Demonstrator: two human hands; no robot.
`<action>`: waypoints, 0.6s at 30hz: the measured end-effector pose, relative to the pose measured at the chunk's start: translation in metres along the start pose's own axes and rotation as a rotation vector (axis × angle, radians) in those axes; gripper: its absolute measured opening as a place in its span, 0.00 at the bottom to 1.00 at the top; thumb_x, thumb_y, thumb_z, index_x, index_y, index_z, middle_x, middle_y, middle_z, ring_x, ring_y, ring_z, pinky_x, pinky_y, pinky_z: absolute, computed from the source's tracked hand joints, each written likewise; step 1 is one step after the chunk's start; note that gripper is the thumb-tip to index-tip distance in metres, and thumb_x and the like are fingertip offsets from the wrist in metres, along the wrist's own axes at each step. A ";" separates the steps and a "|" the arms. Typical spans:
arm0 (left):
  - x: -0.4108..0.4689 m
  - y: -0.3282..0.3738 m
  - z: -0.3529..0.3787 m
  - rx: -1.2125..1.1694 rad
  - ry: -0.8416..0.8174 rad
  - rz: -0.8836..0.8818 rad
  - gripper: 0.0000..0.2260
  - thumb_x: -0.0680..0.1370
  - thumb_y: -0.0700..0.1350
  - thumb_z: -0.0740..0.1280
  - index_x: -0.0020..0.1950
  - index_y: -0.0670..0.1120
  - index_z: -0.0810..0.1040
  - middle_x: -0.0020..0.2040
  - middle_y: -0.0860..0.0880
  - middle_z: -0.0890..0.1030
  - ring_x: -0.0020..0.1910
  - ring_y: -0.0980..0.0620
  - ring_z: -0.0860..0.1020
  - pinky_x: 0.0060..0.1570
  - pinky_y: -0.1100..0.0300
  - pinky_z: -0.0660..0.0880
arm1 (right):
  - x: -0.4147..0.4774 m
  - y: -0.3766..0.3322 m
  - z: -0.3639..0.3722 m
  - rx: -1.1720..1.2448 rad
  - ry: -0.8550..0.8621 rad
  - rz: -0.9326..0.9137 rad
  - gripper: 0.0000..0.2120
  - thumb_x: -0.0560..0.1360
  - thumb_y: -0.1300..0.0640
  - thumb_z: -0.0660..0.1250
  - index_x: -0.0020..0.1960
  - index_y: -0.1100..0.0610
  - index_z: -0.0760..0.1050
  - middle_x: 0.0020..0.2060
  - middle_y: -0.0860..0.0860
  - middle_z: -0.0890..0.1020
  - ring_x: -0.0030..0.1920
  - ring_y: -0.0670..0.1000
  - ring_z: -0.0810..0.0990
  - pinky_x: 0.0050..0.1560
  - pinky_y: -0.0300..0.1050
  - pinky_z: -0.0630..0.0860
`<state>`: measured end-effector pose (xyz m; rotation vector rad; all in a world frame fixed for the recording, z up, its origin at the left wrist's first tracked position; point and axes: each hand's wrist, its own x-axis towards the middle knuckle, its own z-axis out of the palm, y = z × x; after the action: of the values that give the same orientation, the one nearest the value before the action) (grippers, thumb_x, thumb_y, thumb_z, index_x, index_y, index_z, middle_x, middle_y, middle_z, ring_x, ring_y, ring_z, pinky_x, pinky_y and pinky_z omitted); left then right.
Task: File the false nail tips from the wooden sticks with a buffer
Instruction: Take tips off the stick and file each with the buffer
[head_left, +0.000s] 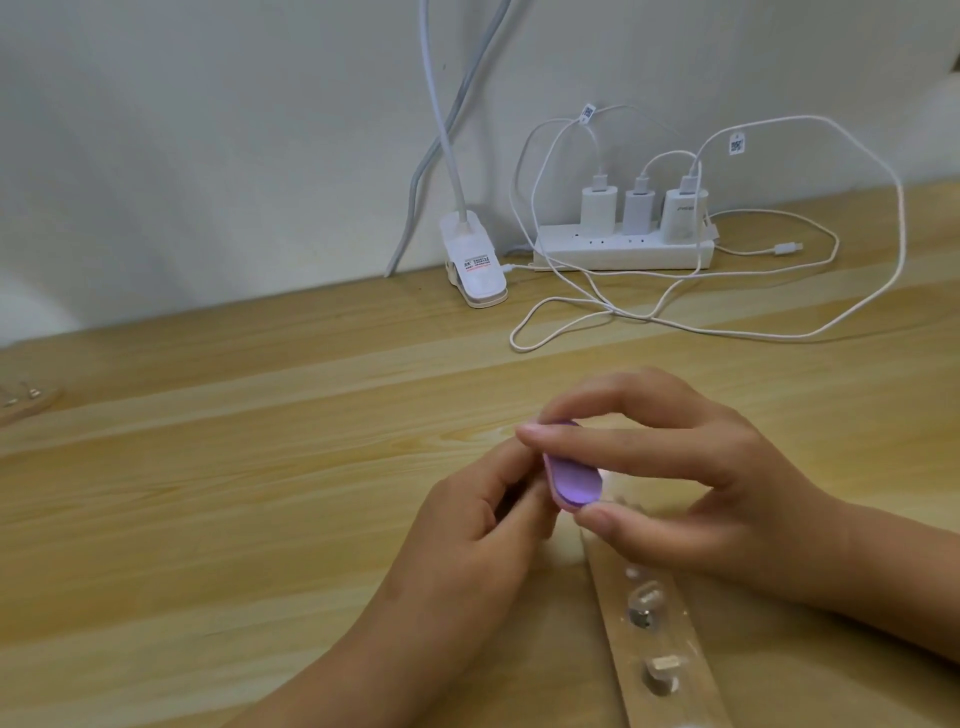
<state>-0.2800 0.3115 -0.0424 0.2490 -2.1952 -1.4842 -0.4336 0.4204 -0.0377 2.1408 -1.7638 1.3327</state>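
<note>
Your left hand (483, 525) curls tight against the purple buffer (574, 480), maybe pinching something small, but it's hidden so can't tell. Your right hand (691, 483) pinches the buffer between thumb and forefinger, above the wooden stick (660, 649) carrying nail tips (644, 597) on the table (260, 467).

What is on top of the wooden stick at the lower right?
Several small clear nail tips sit in a row on the wooden stick. Its far end runs under the right hand, so anything mounted there is hidden.
</note>
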 end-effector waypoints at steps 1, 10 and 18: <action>0.000 0.000 0.000 0.007 -0.001 0.000 0.08 0.79 0.47 0.62 0.46 0.57 0.80 0.37 0.58 0.79 0.37 0.59 0.75 0.39 0.70 0.69 | 0.000 0.001 0.000 -0.002 0.005 0.020 0.19 0.75 0.52 0.67 0.65 0.50 0.75 0.58 0.45 0.78 0.60 0.47 0.77 0.62 0.39 0.70; 0.000 0.000 0.001 0.021 -0.015 -0.038 0.08 0.79 0.51 0.61 0.47 0.53 0.80 0.38 0.58 0.79 0.38 0.60 0.74 0.41 0.65 0.69 | 0.000 0.001 -0.001 0.057 0.010 0.133 0.19 0.76 0.49 0.65 0.66 0.50 0.75 0.57 0.44 0.79 0.61 0.46 0.75 0.62 0.40 0.70; 0.000 0.000 0.001 -0.005 -0.012 -0.046 0.08 0.78 0.51 0.62 0.45 0.53 0.80 0.36 0.57 0.78 0.38 0.60 0.74 0.40 0.67 0.69 | 0.001 -0.002 0.000 0.057 -0.004 0.160 0.19 0.76 0.49 0.64 0.66 0.49 0.76 0.57 0.43 0.79 0.61 0.45 0.74 0.63 0.38 0.67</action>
<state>-0.2804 0.3128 -0.0429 0.2924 -2.2089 -1.5189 -0.4321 0.4202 -0.0358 2.0685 -1.9589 1.4316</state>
